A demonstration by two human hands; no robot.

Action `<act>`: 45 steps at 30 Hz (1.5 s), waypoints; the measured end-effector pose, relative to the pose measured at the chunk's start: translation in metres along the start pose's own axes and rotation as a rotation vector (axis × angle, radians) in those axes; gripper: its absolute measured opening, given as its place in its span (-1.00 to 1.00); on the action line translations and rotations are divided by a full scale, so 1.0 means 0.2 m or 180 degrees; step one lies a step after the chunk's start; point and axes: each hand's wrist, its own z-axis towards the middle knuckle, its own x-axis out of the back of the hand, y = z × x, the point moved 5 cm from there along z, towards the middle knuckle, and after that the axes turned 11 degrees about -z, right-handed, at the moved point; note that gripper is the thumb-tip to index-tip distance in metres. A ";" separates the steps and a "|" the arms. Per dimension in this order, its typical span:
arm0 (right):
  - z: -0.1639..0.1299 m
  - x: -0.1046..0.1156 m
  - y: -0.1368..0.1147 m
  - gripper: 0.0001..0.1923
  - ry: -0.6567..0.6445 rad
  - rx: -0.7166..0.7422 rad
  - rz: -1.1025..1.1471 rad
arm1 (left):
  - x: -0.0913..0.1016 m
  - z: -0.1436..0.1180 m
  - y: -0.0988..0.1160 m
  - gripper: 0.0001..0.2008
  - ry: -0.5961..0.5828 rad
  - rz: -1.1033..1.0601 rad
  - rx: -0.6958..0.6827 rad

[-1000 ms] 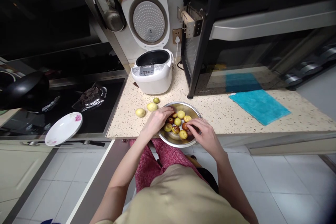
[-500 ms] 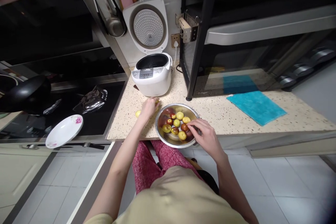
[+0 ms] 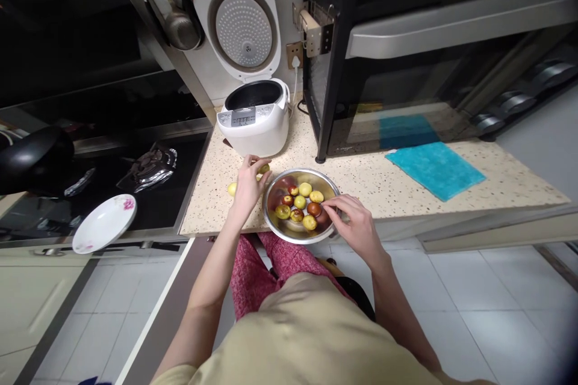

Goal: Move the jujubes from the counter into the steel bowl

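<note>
So the speckled table (image 3: 397,192) runs out ahead of both hands, with a black oven rack (image 3: 334,60) beyond the right hand and an open white rice cooker (image 3: 253,117) just past the left one, lid flipped up out of the way. A blue cloth (image 3: 436,169) lies flat well off to the right, a white plate (image 3: 103,224) sits far left by the stove.

Between the hands is the steel bowl (image 3: 301,230), parked right at the table edge so it's within easy reach. It's full of small yellow and reddish fruits (image 3: 300,202).

The right hand (image 3: 354,230) curls loosely over the bowl's rim, fingertips pinching at a dark red fruit (image 3: 314,209), though I can't tell if it's really gripped. The left hand (image 3: 247,185) rests outside the bowl, fingers half-open on loose yellow fruits (image 3: 232,189) set apart on the table, looks like a separate pile.
</note>
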 end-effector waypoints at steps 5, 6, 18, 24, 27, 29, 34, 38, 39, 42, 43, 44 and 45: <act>0.01 -0.01 -0.02 -0.88 0.0066 0.0044 0.0050 | 0.04 -0.29 0.24 -0.74 -0.0566 -0.0710 -0.0461; 0.02 -0.01 -0.02 -0.88 0.0068 0.0056 0.0052 | 0.02 -0.34 0.27 -0.73 -0.0728 -0.0800 -0.0457; -0.01 0.01 -0.04 -0.85 -0.0019 -0.0041 0.0183 | -0.10 -0.50 0.31 -0.74 -0.0944 -0.0750 -0.0355; -0.02 -0.01 -0.04 -0.81 -0.0130 -0.0156 0.0240 | -0.07 -0.61 0.35 -0.74 -0.0620 -0.0315 -0.0486; -0.02 -0.03 -0.04 -0.81 -0.0170 -0.0141 0.0258 | -0.09 -0.65 0.37 -0.72 -0.0567 -0.0085 -0.0667; -0.02 -0.04 -0.05 -0.82 -0.0191 -0.0120 0.0272 | -0.10 -0.67 0.38 -0.71 -0.0558 -0.0016 -0.0746; -0.03 -0.05 -0.05 -0.86 -0.0170 -0.0073 0.0351 | -0.13 -0.68 0.39 -0.66 -0.0654 -0.0044 -0.0801; -0.03 -0.06 -0.05 -0.85 -0.0209 -0.0074 0.0380 | -0.14 -0.69 0.39 -0.57 -0.0816 -0.0124 -0.0768; -0.02 -0.06 -0.05 -0.84 -0.0229 -0.0076 0.0386 | -0.14 -0.68 0.38 -0.54 -0.0853 -0.0193 -0.0762; -0.02 -0.06 -0.04 -0.84 -0.0261 -0.0061 0.0390 | -0.09 -0.65 0.33 -0.53 -0.0724 -0.0498 -0.0671; -0.02 -0.06 -0.04 -0.85 -0.0262 -0.0045 0.0387 | -0.06 -0.63 0.30 -0.55 -0.0567 -0.0563 -0.0609; -0.03 -0.06 -0.04 -0.85 -0.0264 -0.0028 0.0380 | -0.03 -0.60 0.25 -0.56 -0.0349 -0.0575 -0.0546; -0.03 -0.06 -0.04 -0.85 -0.0267 -0.0017 0.0373 | 0.00 -0.57 0.21 -0.57 -0.0149 -0.0524 -0.0476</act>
